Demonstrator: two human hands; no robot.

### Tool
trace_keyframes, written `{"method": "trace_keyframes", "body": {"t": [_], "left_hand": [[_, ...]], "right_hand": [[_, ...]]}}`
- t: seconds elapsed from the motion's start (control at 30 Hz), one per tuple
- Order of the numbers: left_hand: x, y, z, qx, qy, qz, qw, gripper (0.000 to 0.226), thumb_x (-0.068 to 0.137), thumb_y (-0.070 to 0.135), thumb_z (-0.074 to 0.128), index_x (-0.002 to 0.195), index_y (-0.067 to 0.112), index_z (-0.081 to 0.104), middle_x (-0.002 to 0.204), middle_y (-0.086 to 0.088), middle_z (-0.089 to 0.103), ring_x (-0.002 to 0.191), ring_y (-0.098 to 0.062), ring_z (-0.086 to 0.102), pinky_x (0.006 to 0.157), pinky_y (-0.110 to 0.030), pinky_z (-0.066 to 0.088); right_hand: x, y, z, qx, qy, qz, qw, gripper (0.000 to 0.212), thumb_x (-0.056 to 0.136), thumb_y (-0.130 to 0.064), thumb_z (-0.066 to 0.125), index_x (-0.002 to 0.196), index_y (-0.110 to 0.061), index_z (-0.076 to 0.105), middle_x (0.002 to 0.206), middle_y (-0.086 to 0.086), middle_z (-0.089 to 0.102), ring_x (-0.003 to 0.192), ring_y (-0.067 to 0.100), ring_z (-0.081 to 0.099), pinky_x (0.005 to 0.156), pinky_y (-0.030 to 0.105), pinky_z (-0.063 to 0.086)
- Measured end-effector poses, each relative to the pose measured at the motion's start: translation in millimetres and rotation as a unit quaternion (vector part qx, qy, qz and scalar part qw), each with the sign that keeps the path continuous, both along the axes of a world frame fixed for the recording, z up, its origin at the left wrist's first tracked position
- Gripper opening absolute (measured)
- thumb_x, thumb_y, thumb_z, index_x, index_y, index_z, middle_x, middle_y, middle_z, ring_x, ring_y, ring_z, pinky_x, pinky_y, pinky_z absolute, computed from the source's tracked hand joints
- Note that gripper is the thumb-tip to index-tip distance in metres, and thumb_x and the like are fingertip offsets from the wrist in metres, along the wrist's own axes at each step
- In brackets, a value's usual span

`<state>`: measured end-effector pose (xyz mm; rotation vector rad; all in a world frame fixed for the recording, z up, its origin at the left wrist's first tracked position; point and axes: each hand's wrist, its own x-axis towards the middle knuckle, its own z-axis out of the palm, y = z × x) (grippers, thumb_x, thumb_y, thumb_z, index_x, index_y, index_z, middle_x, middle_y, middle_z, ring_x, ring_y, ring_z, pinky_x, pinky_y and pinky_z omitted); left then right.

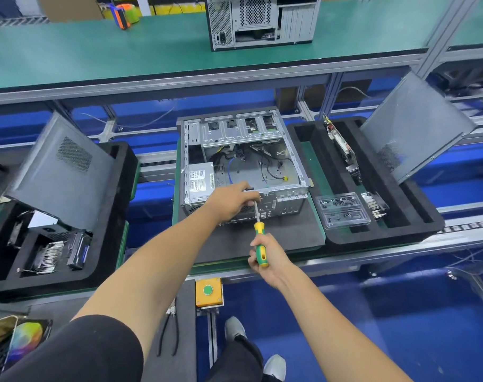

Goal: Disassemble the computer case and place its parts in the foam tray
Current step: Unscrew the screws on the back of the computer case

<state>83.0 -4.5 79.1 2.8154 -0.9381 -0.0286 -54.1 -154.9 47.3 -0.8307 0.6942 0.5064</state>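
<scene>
**Lin:** Head view has the open computer case (243, 166) lying on its side on the dark foam pad, between two foam trays. The foam tray (416, 216) on the right already holds a circuit card, a clear plastic screw box (342, 210) and a side panel (411, 128) leaning in it.

**Osei:** And the hands?

**Lin:** Right hand (268, 257) is wrapped round the green-and-yellow screwdriver (259, 238) handle, shaft pointing up at the case's rear edge. Left hand (232, 201) has its fingers curled at that same edge, pinching near the shaft tip, perhaps steadying a screw.

**Osei:** What might go wrong?

**Lin:** I'd judge the tip could slip off the screw head if the shaft sits at an angle, and strike the left fingers close beside it. A freed screw might also drop into the case among the loose cables.

**Osei:** Can you see the screw itself?

**Lin:** No, the left hand covers it, so I can't tell whether the tip is seated. The power supply label is too small to read, and the left-hand tray is cut off at the frame edge
</scene>
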Motion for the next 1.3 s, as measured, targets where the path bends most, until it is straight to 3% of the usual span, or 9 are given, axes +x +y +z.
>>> {"method": "trace_keyframes", "body": {"t": [0.07,0.17,0.23,0.37,0.43,0.53,0.9,1.1,1.3], "left_hand": [[0,0,-1,0.000,-0.007,0.000,1.000,0.026,0.109,0.036,0.043,0.128,0.037,0.061,0.132,0.007,0.053,0.107,-0.021,0.059,0.067,-0.028,0.032],[1,0,-1,0.003,-0.014,-0.002,1.000,0.027,0.109,0.039,0.042,0.128,0.036,0.061,0.131,0.005,0.053,0.106,-0.021,0.059,0.066,-0.028,0.031],[1,0,-2,0.003,-0.011,-0.005,1.000,0.027,0.109,0.039,0.041,0.128,0.036,0.060,0.130,0.005,0.053,0.105,-0.021,0.059,0.066,-0.029,0.033],[0,0,0,-0.004,-0.005,-0.006,1.000,0.026,0.109,0.039,0.041,0.127,0.038,0.061,0.130,0.007,0.053,0.106,-0.020,0.059,0.067,-0.029,0.038],[0,0,0,-0.004,-0.006,-0.005,1.000,0.026,0.109,0.039,0.041,0.125,0.036,0.061,0.129,0.007,0.053,0.106,-0.020,0.059,0.067,-0.030,0.038],[0,-1,-1,0.001,-0.005,-0.002,1.000,0.023,0.109,0.035,0.043,0.124,0.034,0.061,0.128,0.006,0.052,0.106,-0.021,0.058,0.069,-0.032,0.042],[-2,2,1,-0.023,0.003,-0.009,1.000,0.026,0.109,0.038,0.041,0.124,0.039,0.063,0.128,0.010,0.055,0.106,-0.017,0.058,0.070,-0.034,0.047],[-5,2,2,-0.047,0.001,-0.018,0.999,0.035,0.103,0.035,0.038,0.122,0.039,0.068,0.148,0.015,0.048,0.121,-0.015,0.057,0.070,-0.032,0.049],[-5,3,0,-0.063,0.012,-0.008,0.998,0.029,0.107,0.036,0.048,0.127,0.042,0.069,0.155,0.016,0.045,0.132,-0.013,0.053,0.085,-0.032,0.050]], "right_hand": [[3,2,4,0.046,0.009,0.006,0.999,0.003,0.079,-0.016,0.062,0.078,-0.014,0.059,0.067,0.001,0.049,0.050,0.012,0.041,0.041,0.022,0.038],[7,-6,0,0.067,0.011,0.008,0.998,0.037,0.089,-0.029,0.048,0.073,-0.008,0.074,0.071,0.004,0.056,0.052,0.013,0.046,0.040,0.022,0.038],[6,-9,-2,0.048,0.013,0.009,0.999,0.039,0.094,-0.028,0.045,0.078,-0.009,0.075,0.075,0.005,0.062,0.054,0.013,0.053,0.041,0.022,0.041],[6,-7,4,-0.019,0.005,0.006,1.000,0.001,0.095,-0.016,0.059,0.095,-0.015,0.059,0.077,0.005,0.066,0.066,0.014,0.067,0.046,0.025,0.048],[10,-5,9,-0.039,-0.004,0.016,0.999,0.014,0.090,-0.009,0.062,0.094,-0.017,0.051,0.081,0.006,0.061,0.061,0.012,0.064,0.044,0.022,0.045],[14,-3,12,-0.018,0.002,0.003,1.000,0.015,0.089,-0.009,0.059,0.099,-0.014,0.050,0.074,0.004,0.053,0.050,0.009,0.053,0.039,0.020,0.038],[9,-13,3,-0.031,-0.011,0.024,0.999,0.014,0.087,-0.011,0.061,0.098,-0.013,0.052,0.065,0.001,0.058,0.052,0.010,0.054,0.040,0.021,0.040],[6,-20,2,-0.043,-0.012,0.034,0.998,0.016,0.086,-0.012,0.063,0.097,-0.013,0.052,0.067,0.002,0.057,0.053,0.010,0.053,0.042,0.022,0.041],[7,-25,2,-0.049,-0.011,0.043,0.998,0.017,0.086,-0.011,0.062,0.099,-0.013,0.051,0.066,0.001,0.058,0.052,0.011,0.053,0.041,0.022,0.040]]}}
